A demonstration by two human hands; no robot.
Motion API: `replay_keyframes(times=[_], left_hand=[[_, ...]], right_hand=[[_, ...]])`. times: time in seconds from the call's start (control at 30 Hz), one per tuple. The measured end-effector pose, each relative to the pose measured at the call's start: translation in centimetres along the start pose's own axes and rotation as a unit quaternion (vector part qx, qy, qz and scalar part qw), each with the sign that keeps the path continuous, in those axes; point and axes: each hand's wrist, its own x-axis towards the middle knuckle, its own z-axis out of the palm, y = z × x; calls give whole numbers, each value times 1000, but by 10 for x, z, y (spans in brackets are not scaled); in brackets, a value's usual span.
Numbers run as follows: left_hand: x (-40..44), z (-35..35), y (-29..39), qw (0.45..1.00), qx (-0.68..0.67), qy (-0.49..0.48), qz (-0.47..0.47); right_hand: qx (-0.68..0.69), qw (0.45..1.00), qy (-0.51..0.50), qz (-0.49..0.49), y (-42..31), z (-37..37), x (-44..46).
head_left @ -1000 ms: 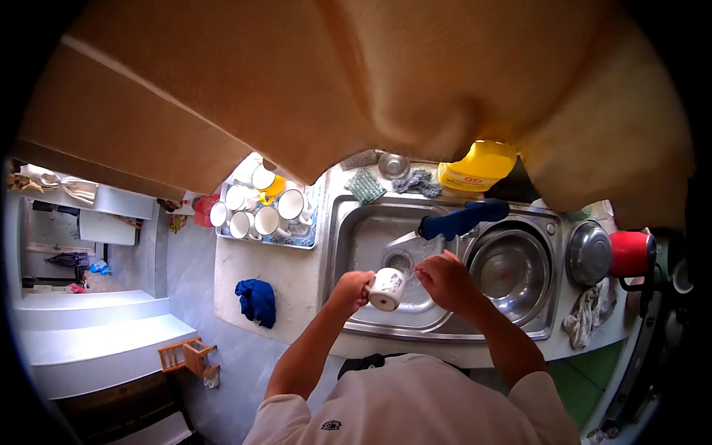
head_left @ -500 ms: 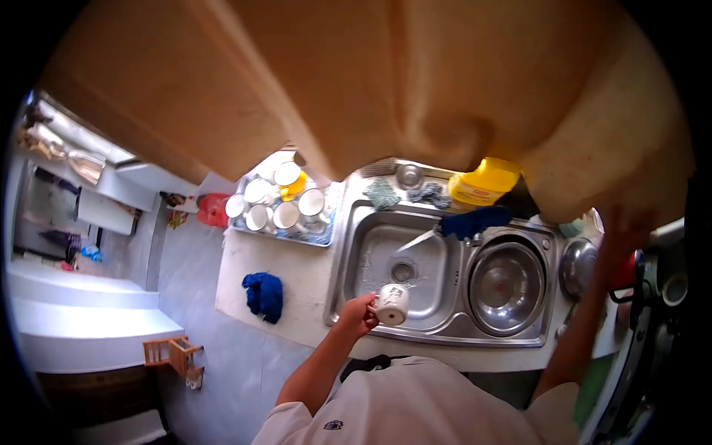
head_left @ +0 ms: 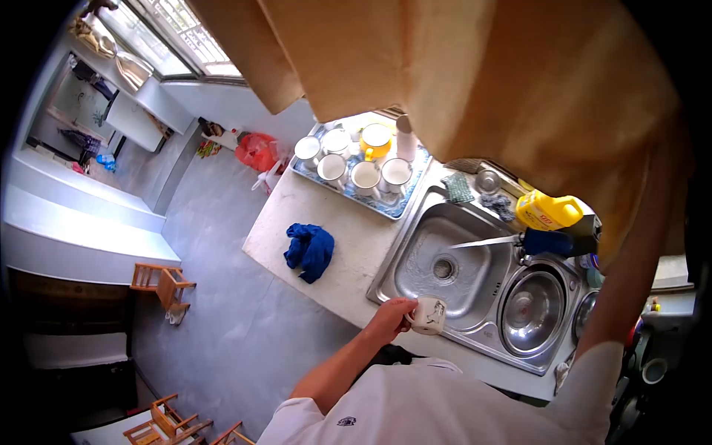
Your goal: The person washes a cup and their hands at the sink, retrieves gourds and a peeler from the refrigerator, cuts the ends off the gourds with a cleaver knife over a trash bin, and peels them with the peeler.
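My left hand (head_left: pixel 391 320) is closed on the handle of a white mug (head_left: pixel 429 317) with a dark drawing on its side. The mug is held tilted over the near rim of the steel sink (head_left: pixel 419 276). A pale streak, which looks like running water (head_left: pixel 486 242), reaches into the basin from beside a dark blue covered part (head_left: pixel 547 242). My right arm (head_left: pixel 630 282) stretches up at the right against the brown curtain (head_left: pixel 512 89); the fingers of that hand are too dim to make out.
A blue-patterned tray (head_left: pixel 391 211) holds several white mugs and a yellow mug (head_left: pixel 376 138). A crumpled blue cloth (head_left: pixel 309 252) lies on the counter. A steel bowl (head_left: pixel 532 311) sits in the smaller basin. Behind the sink are a yellow bottle (head_left: pixel 547 211) and a green scrubbing pad (head_left: pixel 457 188).
The view has turned toward the left, showing more floor, stools and the window. The mug stays in my left hand, turned so its drawn side shows more. My right arm is raised higher along the curtain.
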Motion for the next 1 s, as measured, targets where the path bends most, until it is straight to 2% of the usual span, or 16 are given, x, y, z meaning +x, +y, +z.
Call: replay_keyframes(times=[0.1, 0.23, 0.3, 0.37, 0.43, 0.47, 0.5, 0.53, 0.57, 0.6, 0.7, 0.77, 0.83, 0.9, 1.0], left_hand=[[-10, -14, -1, 1000, 5, -14, 14], [-12, -20, -5, 997, 6, -24, 70], [-5, -27, -10, 994, 10, -37, 102], [-8, -21, -5, 993, 11, -26, 112], [-10, -21, -1, 991, 9, -13, 130], [-10, -21, 1, 990, 13, -16, 143], [-8, -21, 4, 987, 17, -20, 156], [-7, -20, 5, 987, 16, -21, 159], [-4, -21, 6, 986, 20, -19, 166], [-3, -22, 7, 985, 26, -17, 171], [2, -20, 12, 980, 28, -24, 195], [-3, -7, 25, 978, 56, -5, 203], [0, 3, 42, 973, 85, 12, 215], [5, 8, 58, 934, 209, 82, 278], [25, 10, 82, 891, 273, 134, 337]], right_hand=[[124, 985, -92, -82, -169, 84, 54], [252, 928, -207, -181, -362, 164, 95], [291, 898, -254, -213, -433, 188, 105], [311, 872, -301, -228, -470, 203, 100], [320, 862, -317, -232, -465, 210, 82], [342, 881, -224, -237, -449, 211, 50], [329, 881, -268, -212, -431, 202, 33], [303, 887, -245, -248, -409, 221, 17], [367, 882, -225, -193, -386, 211, -8], [331, 887, -269, -177, -364, 200, -23], [345, 880, -301, -128, -285, 167, -91], [328, 872, -362, -24, -242, 140, -135], [350, 881, -316, 23, -199, 130, -191], [329, 842, -393, 169, -162, 116, -237], [295, 855, -380, 194, -118, 109, -298]])
